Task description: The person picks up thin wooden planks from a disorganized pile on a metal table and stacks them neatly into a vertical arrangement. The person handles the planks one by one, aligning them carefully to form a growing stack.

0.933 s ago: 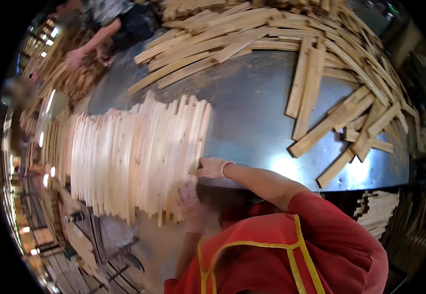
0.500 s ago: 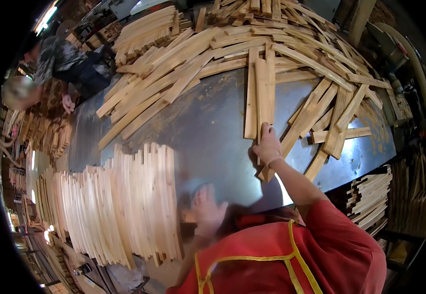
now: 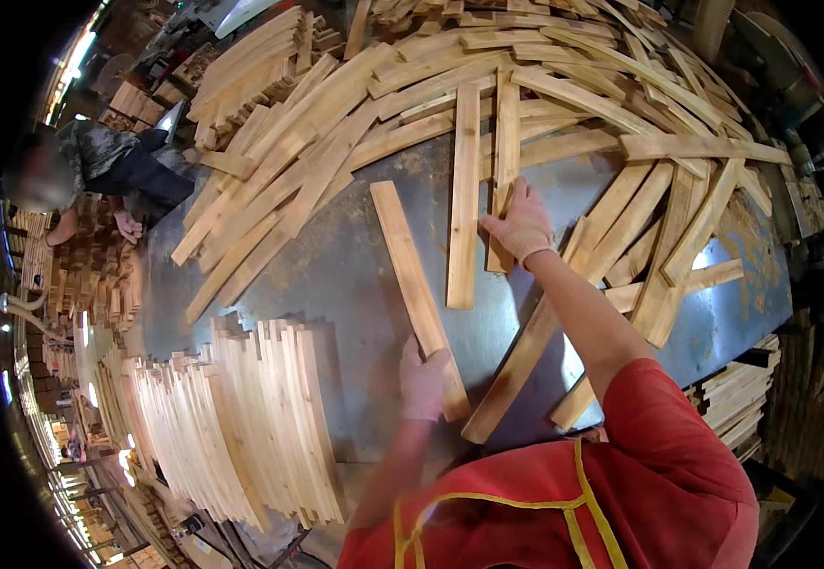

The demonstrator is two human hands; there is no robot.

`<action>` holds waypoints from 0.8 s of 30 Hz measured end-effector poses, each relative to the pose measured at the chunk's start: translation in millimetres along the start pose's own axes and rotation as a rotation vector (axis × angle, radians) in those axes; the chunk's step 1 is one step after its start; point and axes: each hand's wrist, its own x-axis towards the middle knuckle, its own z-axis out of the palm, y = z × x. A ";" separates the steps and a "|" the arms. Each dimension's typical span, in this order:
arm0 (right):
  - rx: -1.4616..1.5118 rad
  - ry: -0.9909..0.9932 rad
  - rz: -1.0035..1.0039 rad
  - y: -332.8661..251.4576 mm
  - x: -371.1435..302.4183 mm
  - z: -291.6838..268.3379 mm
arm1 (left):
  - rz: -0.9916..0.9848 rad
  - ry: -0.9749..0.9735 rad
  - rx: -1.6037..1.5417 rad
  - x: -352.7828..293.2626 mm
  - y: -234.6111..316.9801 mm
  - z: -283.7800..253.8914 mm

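Note:
My left hand [image 3: 421,381], in a pale glove, is closed around the near end of a wooden plank [image 3: 405,284] that slants away over the metal tabletop [image 3: 355,247]. Further out, my gloved right hand [image 3: 526,224] has its fingers stretched and its thumb apart. It rests across a narrow plank [image 3: 507,123], with the thumb by the left edge and the fingers along the right. Just left of this hand lies another plank [image 3: 464,190], pointing away from me. A longer plank [image 3: 516,375] lies beneath my right forearm.
A big heap of loose planks [image 3: 564,71] covers the table's far side. Several crossed planks [image 3: 659,251] lie at the right. Neatly stacked pale strips [image 3: 232,427] stand at the near left. Beyond the table's left end is another person [image 3: 113,161].
My left hand has moved forward and taken hold of a plank, now separate and slanting left. My right hand has loosened its grip and reached further out.

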 end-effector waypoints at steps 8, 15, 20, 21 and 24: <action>1.301 -0.341 0.438 10.9 -13.5 19.9 | 0.132 -0.172 -0.097 54.4 62.9 24.2; 1.756 -0.914 0.421 3.5 -116.1 35.3 | -0.112 -0.404 -0.131 105.9 34.5 10.7; 1.701 -1.150 0.587 -21.5 -254.2 13.5 | -0.329 -0.580 -0.614 6.4 -40.0 -80.2; 1.698 -1.199 0.498 -15.6 -273.4 38.5 | -0.290 -0.547 -0.595 -15.8 -44.0 -89.1; 1.585 -1.236 0.574 -56.4 -319.5 20.7 | -0.105 -0.430 -0.405 -71.1 -50.2 -128.9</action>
